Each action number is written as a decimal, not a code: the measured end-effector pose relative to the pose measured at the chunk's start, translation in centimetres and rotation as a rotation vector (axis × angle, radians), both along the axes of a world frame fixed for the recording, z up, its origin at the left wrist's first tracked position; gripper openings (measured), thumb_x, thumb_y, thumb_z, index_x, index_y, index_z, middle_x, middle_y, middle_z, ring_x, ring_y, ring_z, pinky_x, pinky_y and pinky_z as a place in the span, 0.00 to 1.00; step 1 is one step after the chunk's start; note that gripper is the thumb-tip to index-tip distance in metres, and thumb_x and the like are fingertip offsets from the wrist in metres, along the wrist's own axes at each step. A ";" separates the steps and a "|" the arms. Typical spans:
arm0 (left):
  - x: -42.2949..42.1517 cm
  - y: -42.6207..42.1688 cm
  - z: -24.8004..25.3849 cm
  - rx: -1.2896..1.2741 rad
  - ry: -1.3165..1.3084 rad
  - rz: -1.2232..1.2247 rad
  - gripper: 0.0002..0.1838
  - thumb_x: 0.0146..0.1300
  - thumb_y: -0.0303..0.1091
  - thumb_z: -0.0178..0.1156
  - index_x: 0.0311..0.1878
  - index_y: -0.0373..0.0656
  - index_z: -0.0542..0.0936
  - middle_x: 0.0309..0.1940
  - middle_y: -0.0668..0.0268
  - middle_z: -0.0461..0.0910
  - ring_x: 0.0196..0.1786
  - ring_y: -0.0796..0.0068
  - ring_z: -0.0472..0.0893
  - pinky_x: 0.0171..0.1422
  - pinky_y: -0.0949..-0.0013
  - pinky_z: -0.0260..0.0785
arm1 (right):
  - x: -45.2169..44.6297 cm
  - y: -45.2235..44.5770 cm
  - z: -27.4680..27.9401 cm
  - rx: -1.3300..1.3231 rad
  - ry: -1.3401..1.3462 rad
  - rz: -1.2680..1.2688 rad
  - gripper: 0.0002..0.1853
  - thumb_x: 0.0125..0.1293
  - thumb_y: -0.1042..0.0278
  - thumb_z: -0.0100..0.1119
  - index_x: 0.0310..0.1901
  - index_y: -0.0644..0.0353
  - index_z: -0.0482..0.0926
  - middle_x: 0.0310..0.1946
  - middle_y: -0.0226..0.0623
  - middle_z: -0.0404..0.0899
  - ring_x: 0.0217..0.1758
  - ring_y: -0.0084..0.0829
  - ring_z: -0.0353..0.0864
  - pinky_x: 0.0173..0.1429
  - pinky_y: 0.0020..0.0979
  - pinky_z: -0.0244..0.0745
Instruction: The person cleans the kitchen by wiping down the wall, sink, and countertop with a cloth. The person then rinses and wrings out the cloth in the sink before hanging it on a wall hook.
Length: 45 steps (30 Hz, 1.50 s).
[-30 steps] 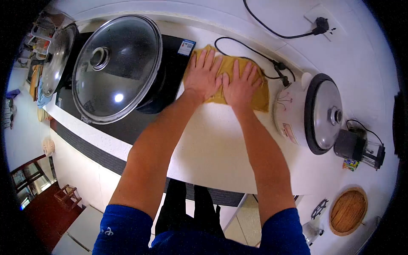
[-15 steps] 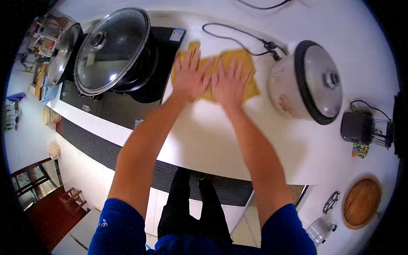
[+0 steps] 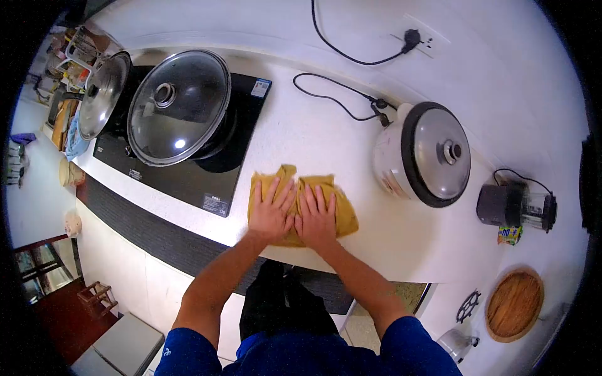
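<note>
- left hand (image 3: 270, 219) and right hand (image 3: 316, 222) flat on the cloth (image 3: 347, 217), fingers spread
- front edge of the counter (image 3: 407, 250) is close, tugging nearer could drag it off imo

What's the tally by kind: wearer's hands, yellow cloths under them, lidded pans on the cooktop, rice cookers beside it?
Hands: 2 (left hand, right hand)
Yellow cloth: 1
Lidded pans: 2 (nearer one, farther-left one)
Rice cooker: 1
Total: 6
</note>
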State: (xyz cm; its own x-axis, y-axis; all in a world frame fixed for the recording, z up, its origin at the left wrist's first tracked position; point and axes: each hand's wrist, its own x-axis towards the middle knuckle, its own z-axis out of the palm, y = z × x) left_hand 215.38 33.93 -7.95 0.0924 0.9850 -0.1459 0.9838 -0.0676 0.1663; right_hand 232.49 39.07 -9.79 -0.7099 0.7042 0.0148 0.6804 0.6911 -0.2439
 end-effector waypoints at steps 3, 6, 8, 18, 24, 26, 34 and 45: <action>-2.7 6.6 -0.8 0.033 -0.009 0.017 0.37 0.71 0.51 0.48 0.80 0.44 0.60 0.82 0.61 0.53 0.85 0.55 0.46 0.85 0.40 0.32 | -3.5 6.4 -1.0 0.050 -0.016 -0.020 0.32 0.73 0.52 0.48 0.72 0.65 0.68 0.79 0.45 0.57 0.84 0.45 0.47 0.82 0.63 0.38; -5.6 13.0 -1.7 0.119 -0.017 0.020 0.37 0.70 0.48 0.48 0.78 0.38 0.61 0.82 0.56 0.53 0.84 0.54 0.47 0.86 0.47 0.34 | -6.7 13.3 -1.3 0.102 -0.043 -0.006 0.33 0.73 0.52 0.47 0.73 0.65 0.66 0.80 0.44 0.55 0.85 0.42 0.47 0.84 0.55 0.36; -7.0 16.5 -2.3 0.181 -0.040 0.028 0.37 0.69 0.45 0.49 0.77 0.35 0.61 0.82 0.53 0.52 0.84 0.52 0.49 0.87 0.48 0.36 | -8.3 17.7 -1.2 0.124 -0.044 0.032 0.33 0.73 0.52 0.47 0.74 0.64 0.66 0.80 0.44 0.55 0.85 0.41 0.47 0.85 0.53 0.36; -8.2 23.0 -3.8 0.511 -0.057 0.191 0.31 0.71 0.42 0.51 0.75 0.41 0.66 0.79 0.46 0.55 0.81 0.46 0.55 0.85 0.52 0.46 | -12.0 25.1 -3.0 0.243 0.011 -0.046 0.31 0.75 0.50 0.42 0.76 0.55 0.65 0.79 0.38 0.60 0.84 0.38 0.51 0.81 0.54 0.44; -2.2 14.7 -4.6 0.395 0.158 0.483 0.31 0.76 0.51 0.42 0.79 0.54 0.64 0.80 0.53 0.58 0.82 0.52 0.54 0.85 0.44 0.37 | -8.9 17.6 -2.5 0.200 0.017 -0.125 0.32 0.75 0.47 0.42 0.79 0.45 0.62 0.82 0.39 0.53 0.85 0.46 0.46 0.83 0.62 0.30; 1.4 9.5 -2.4 0.267 0.189 0.491 0.31 0.77 0.51 0.38 0.80 0.56 0.62 0.81 0.54 0.56 0.83 0.53 0.53 0.84 0.39 0.33 | -5.6 12.6 -2.1 0.193 0.032 -0.071 0.32 0.75 0.47 0.42 0.77 0.45 0.64 0.81 0.40 0.55 0.84 0.48 0.46 0.82 0.64 0.30; 21.3 -6.7 -0.3 0.064 -0.003 0.144 0.33 0.69 0.46 0.51 0.75 0.40 0.68 0.79 0.47 0.57 0.82 0.43 0.52 0.84 0.37 0.37 | 18.4 -5.0 -0.2 -0.017 0.179 -0.071 0.29 0.70 0.56 0.55 0.69 0.61 0.73 0.76 0.44 0.63 0.82 0.46 0.54 0.83 0.59 0.42; 21.9 3.5 -0.7 0.053 -0.068 0.029 0.36 0.69 0.44 0.51 0.75 0.32 0.63 0.80 0.47 0.54 0.83 0.46 0.51 0.85 0.47 0.40 | 20.5 5.7 0.1 -0.084 0.159 0.106 0.32 0.67 0.62 0.54 0.69 0.71 0.69 0.72 0.54 0.66 0.81 0.47 0.57 0.85 0.48 0.46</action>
